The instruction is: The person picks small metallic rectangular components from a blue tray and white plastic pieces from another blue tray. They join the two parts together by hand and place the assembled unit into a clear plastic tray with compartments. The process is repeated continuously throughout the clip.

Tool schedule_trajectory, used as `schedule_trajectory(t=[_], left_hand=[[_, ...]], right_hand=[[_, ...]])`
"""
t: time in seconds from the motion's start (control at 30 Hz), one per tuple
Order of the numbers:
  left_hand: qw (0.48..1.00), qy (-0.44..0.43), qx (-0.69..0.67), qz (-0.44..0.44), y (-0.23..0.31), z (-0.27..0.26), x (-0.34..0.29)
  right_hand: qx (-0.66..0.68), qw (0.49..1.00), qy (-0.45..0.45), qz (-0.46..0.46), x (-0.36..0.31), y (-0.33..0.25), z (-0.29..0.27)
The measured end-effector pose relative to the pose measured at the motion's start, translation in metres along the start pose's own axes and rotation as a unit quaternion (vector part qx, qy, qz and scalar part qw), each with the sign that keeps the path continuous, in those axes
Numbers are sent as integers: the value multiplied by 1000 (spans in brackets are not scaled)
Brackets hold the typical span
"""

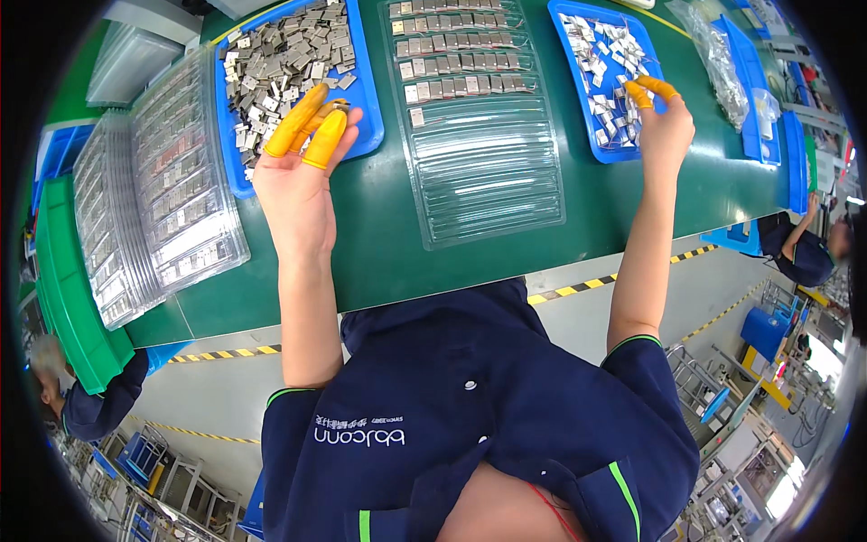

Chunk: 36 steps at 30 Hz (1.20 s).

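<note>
My left hand, with yellow finger cots, is over the right side of a blue tray heaped with small silver metal connector shells. Its thumb and fingers pinch a small metal piece, mostly hidden by the fingertips. Yellow cots also cover fingertips of my right hand, which reaches into a second blue tray of small white wired connectors. Those fingertips are bent together, and anything between them is too small to make out. Between the hands lies a clear ribbed plastic tray, its far rows filled with connector pieces.
Stacked clear trays of parts stand at the left, beside a green bin. Clear plastic bags and another blue tray lie at the right of the green table. Other people sit at both sides.
</note>
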<state>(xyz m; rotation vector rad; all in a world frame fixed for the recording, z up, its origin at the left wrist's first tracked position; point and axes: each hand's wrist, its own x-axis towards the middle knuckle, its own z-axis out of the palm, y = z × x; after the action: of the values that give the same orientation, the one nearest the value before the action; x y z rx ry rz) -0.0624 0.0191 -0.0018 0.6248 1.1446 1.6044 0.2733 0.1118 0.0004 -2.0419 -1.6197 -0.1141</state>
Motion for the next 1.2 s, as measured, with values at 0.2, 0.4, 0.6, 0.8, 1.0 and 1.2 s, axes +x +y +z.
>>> schedule_trajectory(t=[0.2, 0.4, 0.6, 0.8, 1.0, 1.2], left_hand=[[1000, 18, -24, -7, -6, -5, -2], [998, -6, -55, -31, -5, -3, -5], [990, -38, -129, 35, -16, -12, -8], [991, -47, -119, 24, -22, -12, -9], [995, -41, -84, -33, -14, 2, -12], [997, -44, -33, -59, -11, 12, -14]], right_hand=[[197, 979, 48, -23, 9, 15, 17], [167, 985, 18, 26, 12, 13, 13], [168, 986, -6, 9, 13, 18, 22], [329, 943, -45, 21, 7, 12, 20], [426, 892, -129, 79, -11, -15, 14], [491, 826, -267, 76, -49, -73, -3]])
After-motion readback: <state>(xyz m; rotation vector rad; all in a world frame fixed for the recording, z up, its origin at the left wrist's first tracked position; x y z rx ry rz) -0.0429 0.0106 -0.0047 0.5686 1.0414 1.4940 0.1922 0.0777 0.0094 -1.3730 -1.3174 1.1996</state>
